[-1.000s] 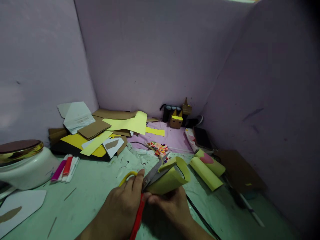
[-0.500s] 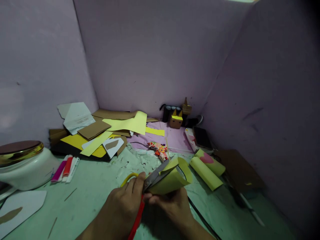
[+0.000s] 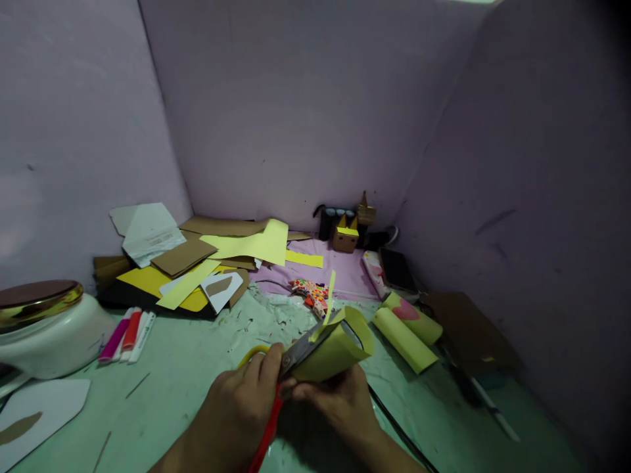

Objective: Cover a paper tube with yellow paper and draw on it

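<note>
Yellow paper, rolled into an open-ended tube [image 3: 335, 351], held low over the green table [image 3: 187, 368] and taken here as the landmark. Left hand [image 3: 241, 407]: fingers curled tight about the handles of the scissors [image 3: 283, 374], one loop yellow, the other red; the grey blades lie along the tube's upper edge, nearly closed on the paper. Right hand [image 3: 340, 404]: just beneath the tube, fingertips pinching its near end. Thin yellow strip [image 3: 329, 299]: standing up from the tube's top edge, curling away from the blades. Two further yellow rolls [image 3: 407, 328]: lying on the table just to the right of the tube, one bearing a pink heart. Spotted, many-coloured scrap [image 3: 310, 292]: just behind the tube. Heap of yellow, brown and white paper sheets [image 3: 197, 259]: behind and to the left of the tube, well apart from it. Markers [image 3: 125, 335]: left of the tube, lying side by side in front of the heap. White jar with a gold lid [image 3: 44, 328]: far left of the tube. Small cardboard box figure [image 3: 346, 236]: well behind the tube, against the lilac wall [image 3: 296, 118]. Black cable [image 3: 394, 420]: running on the table from under the right hand.
</note>
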`<action>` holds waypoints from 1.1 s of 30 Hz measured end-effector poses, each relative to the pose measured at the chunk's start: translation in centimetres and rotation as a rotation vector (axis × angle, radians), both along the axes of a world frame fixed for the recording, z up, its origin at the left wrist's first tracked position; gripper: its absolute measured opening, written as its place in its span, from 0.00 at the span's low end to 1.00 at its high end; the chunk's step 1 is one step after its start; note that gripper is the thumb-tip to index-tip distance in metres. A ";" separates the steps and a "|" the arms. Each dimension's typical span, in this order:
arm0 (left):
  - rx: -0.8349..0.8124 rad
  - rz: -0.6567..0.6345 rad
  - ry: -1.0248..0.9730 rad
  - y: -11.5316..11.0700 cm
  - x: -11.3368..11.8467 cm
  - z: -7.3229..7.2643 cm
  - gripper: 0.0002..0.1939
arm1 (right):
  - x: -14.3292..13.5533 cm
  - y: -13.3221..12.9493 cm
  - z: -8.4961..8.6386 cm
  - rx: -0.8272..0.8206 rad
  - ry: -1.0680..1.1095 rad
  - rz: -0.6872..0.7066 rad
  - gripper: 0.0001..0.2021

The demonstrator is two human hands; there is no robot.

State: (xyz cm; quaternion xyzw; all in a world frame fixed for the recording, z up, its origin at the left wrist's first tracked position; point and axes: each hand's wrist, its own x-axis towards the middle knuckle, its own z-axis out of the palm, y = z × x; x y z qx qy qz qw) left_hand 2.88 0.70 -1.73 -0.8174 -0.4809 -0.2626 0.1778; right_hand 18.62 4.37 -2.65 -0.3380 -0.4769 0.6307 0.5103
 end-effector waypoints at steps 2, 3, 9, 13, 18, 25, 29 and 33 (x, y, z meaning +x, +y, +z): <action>-0.002 0.009 0.003 -0.1 0.1 0.2 0.14 | 0.0 -0.1 0.1 -0.026 0.018 0.023 0.12; -0.014 0.012 0.008 -0.1 0.1 0.3 0.14 | 0.0 -0.1 0.1 -0.032 0.024 0.027 0.13; -0.048 0.020 -0.002 -0.1 0.4 0.9 0.15 | -0.2 -0.3 0.3 -0.024 0.048 0.017 0.16; -0.050 0.000 -0.013 0.0 0.4 1.1 0.15 | -0.5 -0.5 -0.1 -0.051 0.072 0.062 0.15; -0.015 -0.001 -0.003 0.0 0.4 1.2 0.14 | -0.7 -0.5 -0.2 -0.066 0.073 0.095 0.12; -0.030 0.005 0.003 -0.3 0.5 1.1 0.15 | -0.6 -0.3 -0.6 -0.062 -0.006 0.065 0.12; -0.058 0.016 0.006 -0.2 0.4 1.0 0.13 | -0.6 -0.2 -0.6 -0.056 0.009 0.063 0.12; -0.027 0.005 -0.008 -0.2 0.3 1.0 0.14 | -0.6 -0.3 -0.3 -0.054 0.013 0.061 0.12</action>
